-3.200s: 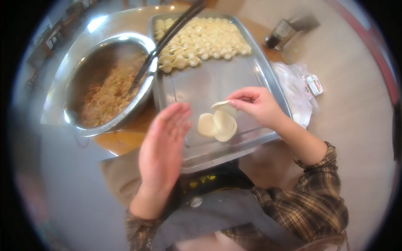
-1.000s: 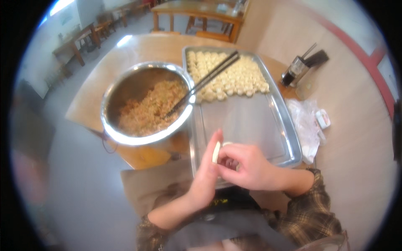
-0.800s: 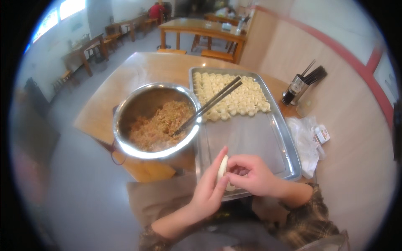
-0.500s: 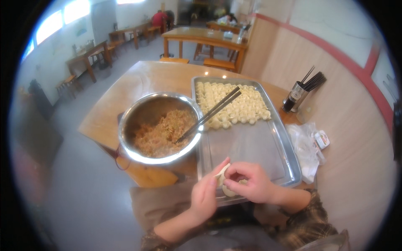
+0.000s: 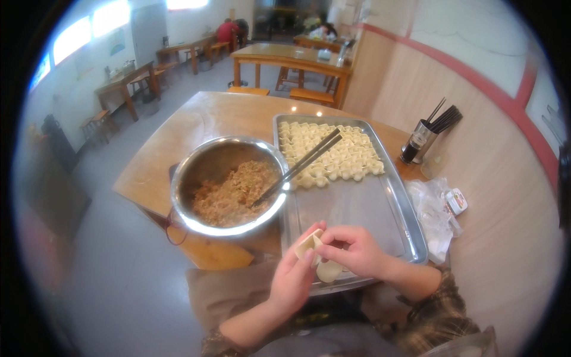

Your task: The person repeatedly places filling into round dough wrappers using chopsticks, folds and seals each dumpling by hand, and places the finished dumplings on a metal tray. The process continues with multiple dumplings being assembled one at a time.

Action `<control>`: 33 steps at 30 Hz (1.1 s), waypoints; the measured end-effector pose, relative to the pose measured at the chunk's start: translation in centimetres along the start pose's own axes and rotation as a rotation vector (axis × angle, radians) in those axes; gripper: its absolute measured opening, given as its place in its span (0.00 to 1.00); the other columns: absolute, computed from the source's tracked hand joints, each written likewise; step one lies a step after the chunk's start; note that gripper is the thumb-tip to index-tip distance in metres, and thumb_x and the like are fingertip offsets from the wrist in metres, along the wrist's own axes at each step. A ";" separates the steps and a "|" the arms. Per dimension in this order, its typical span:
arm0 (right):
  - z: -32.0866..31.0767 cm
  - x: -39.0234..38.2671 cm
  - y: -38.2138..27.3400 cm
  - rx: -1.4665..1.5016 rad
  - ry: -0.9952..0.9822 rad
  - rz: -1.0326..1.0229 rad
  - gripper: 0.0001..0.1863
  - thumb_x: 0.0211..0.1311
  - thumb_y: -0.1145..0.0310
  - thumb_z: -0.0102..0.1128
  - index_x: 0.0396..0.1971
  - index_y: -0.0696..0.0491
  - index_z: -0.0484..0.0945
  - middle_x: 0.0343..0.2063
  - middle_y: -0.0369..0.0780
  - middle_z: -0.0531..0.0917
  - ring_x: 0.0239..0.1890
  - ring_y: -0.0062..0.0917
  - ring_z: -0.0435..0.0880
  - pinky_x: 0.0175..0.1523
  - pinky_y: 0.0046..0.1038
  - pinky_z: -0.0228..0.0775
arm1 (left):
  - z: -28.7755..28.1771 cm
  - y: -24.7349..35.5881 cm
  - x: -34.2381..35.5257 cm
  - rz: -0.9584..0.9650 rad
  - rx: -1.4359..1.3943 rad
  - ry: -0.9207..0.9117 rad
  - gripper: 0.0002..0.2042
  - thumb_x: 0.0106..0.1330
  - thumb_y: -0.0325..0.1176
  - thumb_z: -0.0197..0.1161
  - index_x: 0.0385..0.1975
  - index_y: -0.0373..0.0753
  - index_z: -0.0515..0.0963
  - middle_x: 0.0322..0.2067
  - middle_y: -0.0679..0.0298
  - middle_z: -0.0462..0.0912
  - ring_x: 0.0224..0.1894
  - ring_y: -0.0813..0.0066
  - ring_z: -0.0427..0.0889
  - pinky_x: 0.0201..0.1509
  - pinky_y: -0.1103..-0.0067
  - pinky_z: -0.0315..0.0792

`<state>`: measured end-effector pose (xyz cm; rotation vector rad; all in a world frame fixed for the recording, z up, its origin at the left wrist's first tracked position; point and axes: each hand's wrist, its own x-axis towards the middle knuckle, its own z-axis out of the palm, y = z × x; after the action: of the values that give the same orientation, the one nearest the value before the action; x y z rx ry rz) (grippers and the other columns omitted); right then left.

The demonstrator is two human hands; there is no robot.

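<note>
Over the near edge of the metal tray (image 5: 351, 205), both hands meet at a pale dough wrapper (image 5: 307, 243). My left hand (image 5: 292, 279) is closed on it, thumb in front and fingers behind. With thumb and fingertips, my right hand (image 5: 360, 253) pinches its right edge. Whether filling lies inside cannot be seen. Just below the right hand, another round wrapper (image 5: 329, 272) lies at the tray's near edge. Folded dumplings (image 5: 333, 152) stand in close rows across the tray's far half. Left of the tray, a steel bowl (image 5: 181, 205) contains minced filling (image 5: 229, 193), with dark chopsticks (image 5: 306, 160) leaning in it.
At the table's right side stand a chopstick holder (image 5: 423, 140) and a dark sauce bottle (image 5: 411, 149). Crumpled clear plastic bags (image 5: 429, 208) lie between tray and wall (image 5: 488, 172). Another wooden table (image 5: 285, 53) stands ahead, and people sit farther back.
The wrapper has turned so more of its face shows. My right hand has shifted slightly and uncovered more of the wrapper below. The bowl and tray appear slightly lower in view.
</note>
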<state>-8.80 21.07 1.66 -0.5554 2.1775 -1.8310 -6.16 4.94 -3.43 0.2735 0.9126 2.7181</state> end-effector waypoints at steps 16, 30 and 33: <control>-7.7 5.5 2.6 -0.272 0.151 0.091 0.21 0.64 0.68 0.62 0.56 0.55 0.76 0.41 0.35 0.79 0.42 0.21 0.79 0.46 0.24 0.75 | -3.5 1.8 2.3 -0.129 -0.441 0.174 0.27 0.79 0.43 0.38 0.69 0.30 0.53 0.69 0.49 0.58 0.72 0.57 0.57 0.76 0.65 0.52; -7.5 15.7 -6.1 0.090 -0.001 -0.561 0.23 0.76 0.54 0.46 0.24 0.57 0.72 0.34 0.40 0.73 0.32 0.21 0.77 0.34 0.24 0.78 | -5.3 3.8 2.1 -0.160 -0.495 0.201 0.23 0.78 0.34 0.40 0.66 0.24 0.55 0.69 0.44 0.57 0.72 0.53 0.57 0.76 0.63 0.53; -6.8 15.6 -3.4 0.241 0.057 -0.385 0.18 0.74 0.58 0.51 0.30 0.58 0.74 0.34 0.40 0.74 0.35 0.22 0.80 0.40 0.23 0.83 | -5.4 4.2 2.2 -0.195 -0.511 0.210 0.24 0.78 0.36 0.39 0.66 0.25 0.55 0.69 0.44 0.57 0.72 0.53 0.58 0.76 0.63 0.54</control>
<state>-25.17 19.82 7.14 -0.9280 1.9422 -2.2879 -10.47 -0.64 -4.90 -0.1949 0.2440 2.7093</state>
